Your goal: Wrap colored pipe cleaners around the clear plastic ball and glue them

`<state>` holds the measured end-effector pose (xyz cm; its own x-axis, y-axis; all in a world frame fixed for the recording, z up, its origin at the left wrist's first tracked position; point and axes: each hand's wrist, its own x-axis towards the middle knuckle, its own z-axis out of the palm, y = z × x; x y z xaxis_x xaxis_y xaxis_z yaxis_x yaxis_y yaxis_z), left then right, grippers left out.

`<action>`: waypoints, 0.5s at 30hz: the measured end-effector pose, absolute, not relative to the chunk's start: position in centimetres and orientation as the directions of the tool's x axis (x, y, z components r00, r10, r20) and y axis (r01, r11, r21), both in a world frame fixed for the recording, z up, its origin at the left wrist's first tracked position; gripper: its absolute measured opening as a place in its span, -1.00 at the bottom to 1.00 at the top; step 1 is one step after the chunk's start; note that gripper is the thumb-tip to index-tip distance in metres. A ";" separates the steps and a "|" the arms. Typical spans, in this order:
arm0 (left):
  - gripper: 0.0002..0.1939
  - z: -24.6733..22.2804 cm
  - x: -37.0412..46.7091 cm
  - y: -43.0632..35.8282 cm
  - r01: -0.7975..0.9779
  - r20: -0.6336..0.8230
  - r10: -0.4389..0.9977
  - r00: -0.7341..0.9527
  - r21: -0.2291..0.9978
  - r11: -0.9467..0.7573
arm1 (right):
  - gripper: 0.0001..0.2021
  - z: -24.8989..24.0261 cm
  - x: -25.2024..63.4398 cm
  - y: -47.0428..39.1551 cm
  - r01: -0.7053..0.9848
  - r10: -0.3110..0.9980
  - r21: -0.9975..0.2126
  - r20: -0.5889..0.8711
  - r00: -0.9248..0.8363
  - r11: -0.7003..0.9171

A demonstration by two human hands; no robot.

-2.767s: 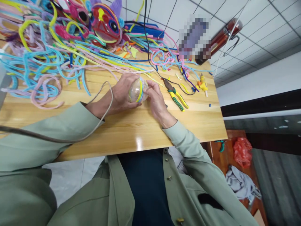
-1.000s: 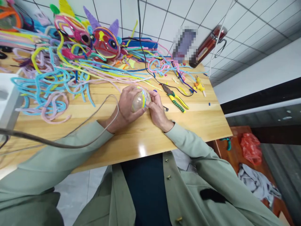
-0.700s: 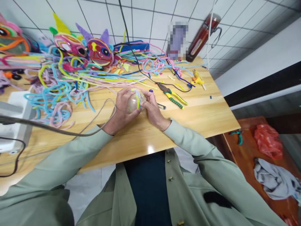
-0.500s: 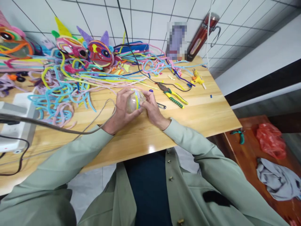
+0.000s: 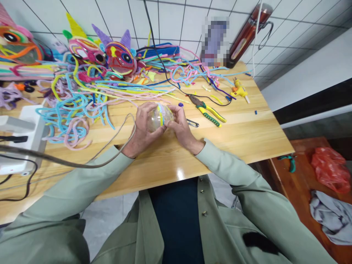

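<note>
Between my two hands, just above the wooden table (image 5: 162, 157), is a clear plastic ball (image 5: 155, 121) with yellow, blue and pale pipe cleaner strips round its middle. My left hand (image 5: 143, 128) is wrapped round the ball's left side. From the right, my right hand (image 5: 180, 126) grips it, the thumb pressed on the strips. Just right of my right hand lie a dark metal clip (image 5: 192, 123) and a small purple coil (image 5: 180, 105). Pliers with yellow and green handles (image 5: 209, 112) rest farther right.
Decorated clear balls with horns and eyes (image 5: 121, 60) stand at the back left, behind loose pipe cleaners (image 5: 74, 102). A white power strip (image 5: 30, 139) is at left. A yellow glue gun (image 5: 239, 91) and a red flask (image 5: 249, 35) are at right. Cables cross the table.
The view has shifted slightly, so the table things appear a little farther right. Both hands keep hold of the ball, with the right thumb still on the strips.
</note>
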<state>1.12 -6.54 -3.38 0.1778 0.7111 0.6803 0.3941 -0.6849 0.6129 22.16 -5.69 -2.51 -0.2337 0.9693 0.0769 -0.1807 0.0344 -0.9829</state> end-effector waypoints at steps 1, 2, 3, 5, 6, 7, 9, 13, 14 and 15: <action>-0.13 -3.4 1.1 -6.5 0.390 0.679 0.714 0.171 0.619 -0.682 | -0.21 -2.5 22.2 -5.7 -0.178 0.969 -0.983 0.086 -0.234 0.044; -0.13 -3.5 1.1 -6.5 0.388 0.675 0.718 0.167 0.625 -0.677 | -0.19 -2.5 22.1 -5.7 -0.176 0.969 -0.983 0.095 -0.229 0.054; -0.13 -3.5 1.1 -6.5 0.389 0.670 0.724 0.166 0.630 -0.672 | -0.18 -2.5 22.1 -5.7 -0.175 0.970 -0.983 0.102 -0.223 0.063; -0.12 -3.5 1.1 -6.6 0.398 0.661 0.731 0.172 0.632 -0.665 | -0.17 -2.5 22.0 -5.8 -0.176 0.972 -0.982 0.108 -0.209 0.071; -0.12 -3.4 1.1 -6.6 0.404 0.655 0.735 0.174 0.634 -0.660 | -0.17 -2.5 21.9 -5.8 -0.178 0.973 -0.982 0.106 -0.206 0.069; -0.12 -3.3 1.1 -6.6 0.408 0.647 0.743 0.173 0.639 -0.652 | -0.17 -2.5 21.9 -5.8 -0.183 0.973 -0.981 0.103 -0.206 0.066; -0.11 -3.2 1.2 -6.7 0.413 0.633 0.757 0.163 0.653 -0.635 | -0.18 -2.4 21.8 -5.9 -0.193 0.974 -0.980 0.096 -0.207 0.056; -0.13 -3.0 1.1 -6.8 0.411 0.634 0.756 0.163 0.653 -0.637 | -0.21 -2.1 21.7 -5.9 -0.188 0.977 -0.981 0.085 -0.196 0.048; -0.13 -3.0 1.1 -6.8 0.410 0.638 0.750 0.173 0.646 -0.644 | -0.22 -2.1 21.7 -5.9 -0.184 0.978 -0.982 0.082 -0.193 0.046; -0.13 -3.0 1.0 -6.8 0.415 0.639 0.747 0.185 0.638 -0.648 | -0.22 -2.0 21.7 -5.9 -0.181 0.978 -0.983 0.079 -0.191 0.044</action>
<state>1.01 -6.80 -3.03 0.1851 0.7469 0.6387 0.4152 -0.6485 0.6380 21.74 -5.90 -1.99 -0.1912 0.9784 0.0787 -0.1806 0.0437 -0.9826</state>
